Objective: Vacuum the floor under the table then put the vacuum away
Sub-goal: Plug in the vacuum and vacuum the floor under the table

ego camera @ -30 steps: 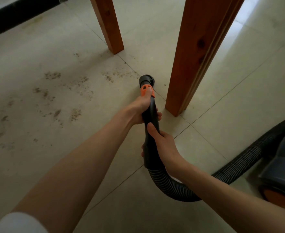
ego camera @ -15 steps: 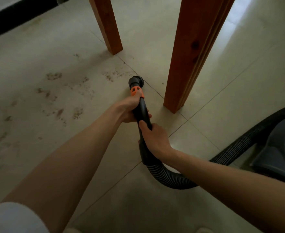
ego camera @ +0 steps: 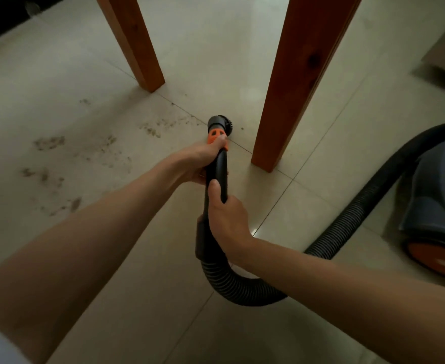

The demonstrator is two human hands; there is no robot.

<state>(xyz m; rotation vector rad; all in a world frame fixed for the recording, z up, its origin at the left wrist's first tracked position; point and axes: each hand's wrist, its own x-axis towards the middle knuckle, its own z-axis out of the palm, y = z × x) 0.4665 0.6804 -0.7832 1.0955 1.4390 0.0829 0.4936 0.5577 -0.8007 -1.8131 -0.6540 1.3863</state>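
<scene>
1. left hand [ego camera: 197,164] clamped on the wand [ego camera: 217,169] by its orange collar; right hand [ego camera: 225,216] wrapped round the grip lower down.
2. nozzle [ego camera: 217,124] on the floor [ego camera: 58,74], just beside the near leg [ego camera: 292,82]; a sideways sweep could knock it.
3. dirt [ego camera: 50,143] lies left, uncleared; short strokes would likely miss it.
4. hose [ego camera: 242,287] loops back to the vacuum [ego camera: 436,203]; a long reach could drag the body into the leg.

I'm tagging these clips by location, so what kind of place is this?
Probably a room in a home, maybe a dining area. Two wooden table legs stand on a pale tiled floor strewn with crumbs, and a canister vacuum sits nearby, its hose held in both hands.
</scene>
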